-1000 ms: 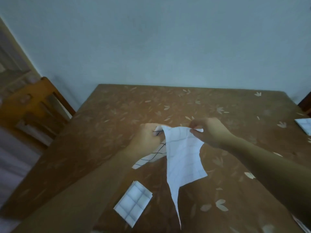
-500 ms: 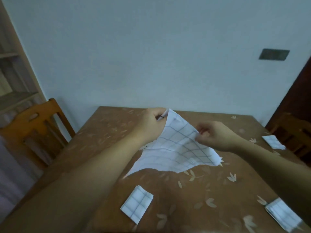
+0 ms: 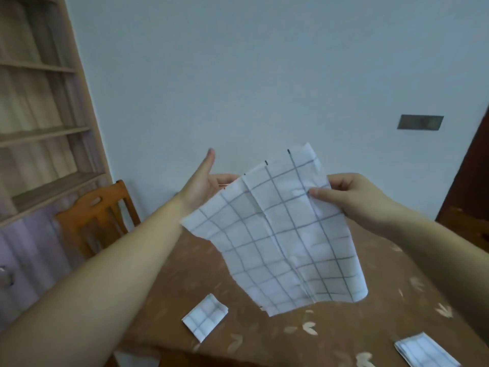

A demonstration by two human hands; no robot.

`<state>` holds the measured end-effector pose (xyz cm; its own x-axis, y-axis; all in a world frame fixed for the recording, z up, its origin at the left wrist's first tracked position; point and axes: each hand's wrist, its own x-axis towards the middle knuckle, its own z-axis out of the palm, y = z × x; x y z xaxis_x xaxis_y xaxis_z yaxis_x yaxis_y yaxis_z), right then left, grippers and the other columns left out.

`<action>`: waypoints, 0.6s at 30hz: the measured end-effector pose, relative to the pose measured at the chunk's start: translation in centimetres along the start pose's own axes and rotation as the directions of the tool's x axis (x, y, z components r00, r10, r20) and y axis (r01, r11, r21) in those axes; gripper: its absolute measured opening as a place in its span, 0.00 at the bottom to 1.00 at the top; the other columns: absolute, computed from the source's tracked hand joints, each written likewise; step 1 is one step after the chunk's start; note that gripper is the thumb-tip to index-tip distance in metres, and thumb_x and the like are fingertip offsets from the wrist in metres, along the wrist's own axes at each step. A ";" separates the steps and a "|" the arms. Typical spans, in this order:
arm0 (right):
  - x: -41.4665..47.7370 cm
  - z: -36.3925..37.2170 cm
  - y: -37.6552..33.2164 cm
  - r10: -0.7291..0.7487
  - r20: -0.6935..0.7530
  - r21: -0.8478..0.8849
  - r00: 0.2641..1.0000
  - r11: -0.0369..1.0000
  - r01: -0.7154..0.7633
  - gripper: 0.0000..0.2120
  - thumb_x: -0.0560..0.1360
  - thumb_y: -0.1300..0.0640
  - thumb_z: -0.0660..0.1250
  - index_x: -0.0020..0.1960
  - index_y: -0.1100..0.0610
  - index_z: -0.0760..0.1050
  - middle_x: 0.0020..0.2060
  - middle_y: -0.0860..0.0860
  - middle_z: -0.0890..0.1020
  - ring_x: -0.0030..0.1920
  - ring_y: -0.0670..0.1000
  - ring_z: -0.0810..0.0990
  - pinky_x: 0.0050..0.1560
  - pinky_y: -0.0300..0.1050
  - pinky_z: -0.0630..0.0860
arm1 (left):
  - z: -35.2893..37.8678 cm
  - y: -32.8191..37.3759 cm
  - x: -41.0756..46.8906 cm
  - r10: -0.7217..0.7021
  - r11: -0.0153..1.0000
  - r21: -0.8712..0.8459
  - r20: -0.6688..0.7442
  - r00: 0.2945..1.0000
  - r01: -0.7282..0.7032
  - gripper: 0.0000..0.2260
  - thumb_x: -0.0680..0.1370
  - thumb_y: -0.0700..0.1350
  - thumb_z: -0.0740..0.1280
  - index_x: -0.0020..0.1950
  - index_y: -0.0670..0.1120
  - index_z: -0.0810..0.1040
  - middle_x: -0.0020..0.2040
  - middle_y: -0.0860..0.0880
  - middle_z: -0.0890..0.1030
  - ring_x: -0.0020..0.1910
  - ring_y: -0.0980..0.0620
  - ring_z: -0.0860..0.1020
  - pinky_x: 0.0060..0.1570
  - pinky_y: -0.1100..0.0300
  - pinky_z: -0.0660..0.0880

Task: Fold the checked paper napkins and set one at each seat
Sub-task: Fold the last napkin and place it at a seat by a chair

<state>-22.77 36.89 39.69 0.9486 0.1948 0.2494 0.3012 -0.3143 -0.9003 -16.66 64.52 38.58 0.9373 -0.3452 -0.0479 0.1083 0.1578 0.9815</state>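
Note:
An unfolded white checked napkin [image 3: 285,234] hangs in the air above the brown leaf-patterned table [image 3: 267,337]. My right hand [image 3: 349,197] pinches its upper right edge between thumb and fingers. My left hand [image 3: 209,181] is at the upper left edge with the thumb raised and the fingers straight, reaching behind the paper; I see no pinch there. One folded checked napkin [image 3: 205,320] lies near the table's front left. Another folded napkin [image 3: 426,353] lies at the front right.
A wooden chair [image 3: 98,215] stands at the table's left side, in front of a tall wooden shelf unit [image 3: 39,102]. A pale wall is behind the table, with a dark plate [image 3: 420,122] on it. A dark door [image 3: 473,176] is at the far right.
The napkin has been lifted higher and spread open, hanging flatter. My left thumb has come off the paper and points up. The view has tilted upward.

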 end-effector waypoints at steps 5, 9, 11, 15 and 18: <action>-5.4 -4.4 2.5 0.123 -0.123 0.221 0.985 0.971 -0.093 0.08 0.77 0.60 0.67 0.46 0.63 0.82 0.37 0.54 0.86 0.34 0.48 0.84 0.30 0.35 0.75 | 5.8 -5.4 -3.6 -0.039 0.968 -0.252 -0.074 0.997 0.019 0.38 0.74 0.73 0.48 0.59 0.45 0.81 0.59 0.41 0.82 0.53 0.43 0.83 0.56 0.47 0.74; -8.4 -6.8 5.5 0.190 -0.249 0.212 0.950 0.967 -0.139 0.12 0.76 0.55 0.69 0.49 0.64 0.82 0.43 0.60 0.86 0.38 0.54 0.84 0.34 0.40 0.76 | 10.1 -8.3 -5.4 -0.080 0.926 -0.366 0.044 0.996 0.091 0.45 0.68 0.76 0.50 0.66 0.41 0.77 0.63 0.38 0.79 0.63 0.39 0.77 0.64 0.43 0.70; -9.8 -7.4 6.5 0.209 -0.306 0.213 0.929 0.966 -0.147 0.11 0.77 0.55 0.69 0.48 0.63 0.83 0.44 0.61 0.86 0.40 0.56 0.83 0.40 0.45 0.77 | 11.9 -9.0 -5.9 -0.064 0.952 -0.298 0.043 0.997 0.074 0.38 0.73 0.70 0.52 0.68 0.42 0.75 0.63 0.40 0.79 0.63 0.42 0.78 0.63 0.45 0.72; -11.8 -7.9 7.3 0.201 -0.352 0.187 0.914 0.972 -0.142 0.09 0.76 0.55 0.70 0.42 0.60 0.82 0.37 0.56 0.85 0.36 0.52 0.82 0.39 0.44 0.79 | 14.4 -9.8 -5.8 -0.001 0.999 -0.046 -0.167 0.986 -0.006 0.14 0.80 0.43 0.64 0.64 0.38 0.77 0.53 0.44 0.84 0.48 0.49 0.84 0.55 0.50 0.78; -12.8 -8.3 6.9 0.216 -0.346 0.232 0.913 0.963 -0.139 0.09 0.76 0.55 0.70 0.47 0.61 0.83 0.46 0.58 0.86 0.47 0.59 0.85 0.53 0.56 0.80 | 14.9 -10.1 -6.7 0.004 0.999 0.036 -0.173 0.985 0.002 0.08 0.80 0.41 0.64 0.56 0.41 0.81 0.54 0.43 0.84 0.50 0.47 0.83 0.57 0.49 0.77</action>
<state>-32.05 24.54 33.20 0.9647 -0.2114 0.1571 0.1353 -0.1139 -0.9842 -28.93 51.47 31.70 0.9810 -0.1791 -0.0750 0.0981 0.1239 0.9874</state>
